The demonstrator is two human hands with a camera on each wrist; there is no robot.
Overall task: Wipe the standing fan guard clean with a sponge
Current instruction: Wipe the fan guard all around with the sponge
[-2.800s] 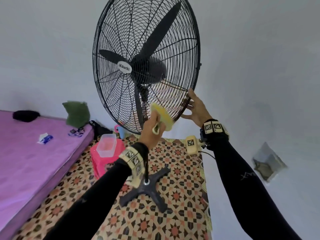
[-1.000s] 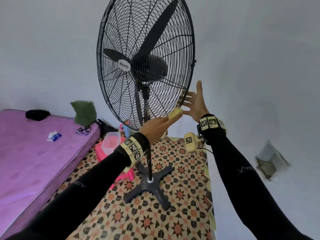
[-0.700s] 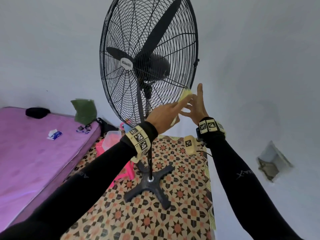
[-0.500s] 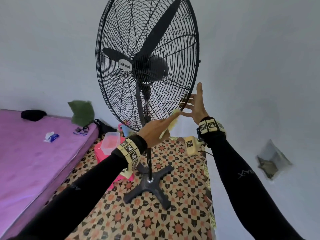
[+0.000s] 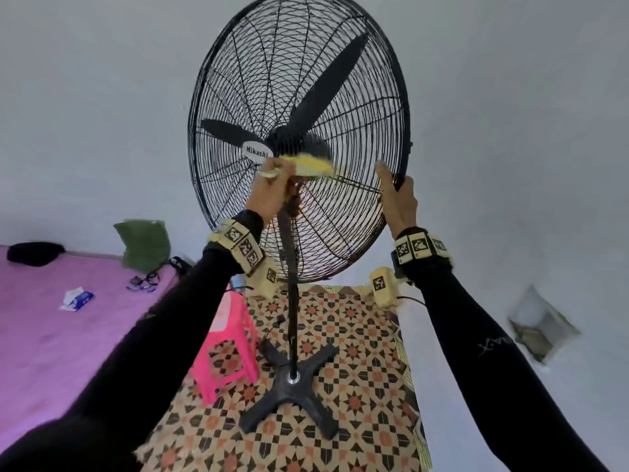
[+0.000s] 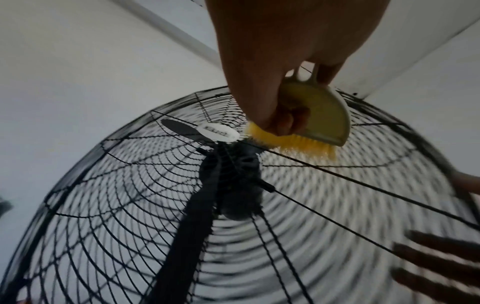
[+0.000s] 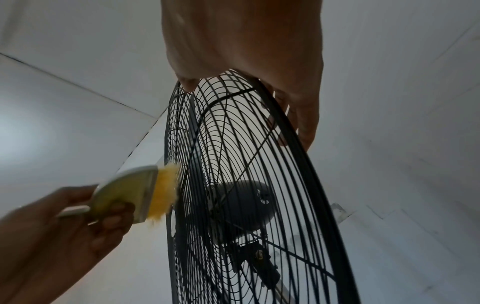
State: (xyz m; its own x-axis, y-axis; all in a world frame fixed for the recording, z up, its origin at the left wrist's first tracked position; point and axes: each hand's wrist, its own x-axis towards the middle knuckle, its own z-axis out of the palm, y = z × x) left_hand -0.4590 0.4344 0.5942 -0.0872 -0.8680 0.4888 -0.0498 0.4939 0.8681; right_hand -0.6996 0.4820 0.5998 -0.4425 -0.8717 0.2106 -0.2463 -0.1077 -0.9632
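Bristles [image 6: 293, 142] of a yellow brush [image 5: 311, 166] press on the front of the fan guard [image 5: 238, 107], just right of the white badge [image 5: 258, 152] at its centre. The left hand [image 5: 272, 192] grips the brush, fingers [image 7: 114, 214] curled round its pale back. The task names a sponge, yet both wrist views show bristles, which the head view blurs. The right hand [image 5: 398, 199] grips the guard's right rim: the right wrist view shows its thumb on the front wires and fingers [image 7: 306, 123] wrapped behind the rim. Only that view shows the motor housing [image 7: 244, 205] behind the blades. The left wrist view shows the right hand's fingers as dark shapes through the mesh at lower right.

The head view alone gives the room: the fan's pole and cross base [image 5: 289, 393] stand on a patterned floor [image 5: 367, 386], with a pink stool [image 5: 228, 349] just left of the base and partly hidden by the left sleeve. A pink bed [image 5: 51, 335] lies further left, with a green cushion [image 5: 143, 245] against the wall.
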